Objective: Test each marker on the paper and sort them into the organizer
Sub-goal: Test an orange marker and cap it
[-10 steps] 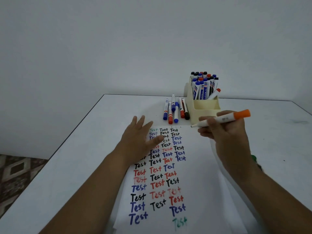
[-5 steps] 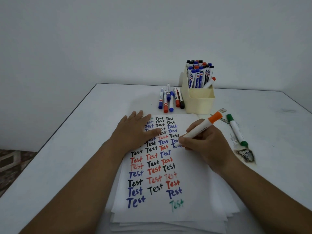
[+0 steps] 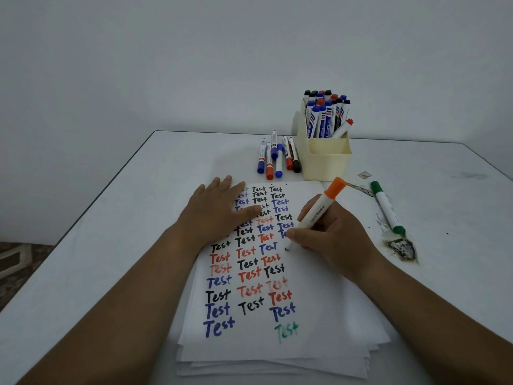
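Paper (image 3: 305,273): top sheet of a white stack on the table (image 3: 97,259), with columns of "Test" written in black, red, blue and one green.
Left hand (image 3: 219,212): lies flat on the paper's upper left part, fingers straight and slightly spread, holding nothing.
Right hand (image 3: 330,240): fingers and thumb curled round the orange-capped marker (image 3: 313,215), to the right of the written columns.
Orange-capped marker: tilted, cap up and away, tip down at the paper; whether the tip touches the sheet is hard to tell.
Organizer (image 3: 326,159): cream box just beyond the paper's far right corner, its back compartment packed with upright markers.
Loose markers (image 3: 277,158): six lie side by side beyond the paper's far edge, just left of the organizer.
Green marker (image 3: 387,208): lies on the table right of the paper, near a dark stain (image 3: 402,248).
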Action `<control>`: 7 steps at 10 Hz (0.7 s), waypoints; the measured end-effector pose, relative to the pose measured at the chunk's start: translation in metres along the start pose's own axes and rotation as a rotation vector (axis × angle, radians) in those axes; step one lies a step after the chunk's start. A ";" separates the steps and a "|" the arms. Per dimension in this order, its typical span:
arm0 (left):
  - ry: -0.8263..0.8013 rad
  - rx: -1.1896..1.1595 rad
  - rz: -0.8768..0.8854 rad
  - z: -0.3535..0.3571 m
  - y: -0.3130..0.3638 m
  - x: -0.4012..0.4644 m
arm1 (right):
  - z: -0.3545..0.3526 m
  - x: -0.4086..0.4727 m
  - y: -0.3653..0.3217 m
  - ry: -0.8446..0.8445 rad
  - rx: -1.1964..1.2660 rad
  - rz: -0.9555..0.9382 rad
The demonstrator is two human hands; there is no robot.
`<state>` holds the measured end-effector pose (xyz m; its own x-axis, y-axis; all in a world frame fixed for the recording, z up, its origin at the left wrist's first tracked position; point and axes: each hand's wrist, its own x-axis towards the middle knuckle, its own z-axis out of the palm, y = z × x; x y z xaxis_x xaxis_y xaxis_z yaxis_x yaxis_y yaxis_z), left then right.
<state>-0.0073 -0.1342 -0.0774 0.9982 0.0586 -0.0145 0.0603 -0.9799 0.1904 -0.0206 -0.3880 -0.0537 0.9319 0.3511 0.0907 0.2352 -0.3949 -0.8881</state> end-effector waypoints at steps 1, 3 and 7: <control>0.001 0.004 -0.001 0.000 0.001 0.000 | 0.000 0.002 0.001 0.015 0.001 -0.019; 0.001 -0.005 -0.001 0.000 0.001 0.000 | 0.003 -0.001 0.002 0.049 -0.032 -0.084; -0.001 -0.002 -0.005 -0.001 0.001 -0.001 | 0.002 -0.004 0.003 0.074 -0.047 -0.111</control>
<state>-0.0084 -0.1352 -0.0763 0.9979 0.0631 -0.0160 0.0650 -0.9792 0.1921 -0.0240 -0.3885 -0.0577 0.9167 0.3322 0.2219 0.3492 -0.3965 -0.8490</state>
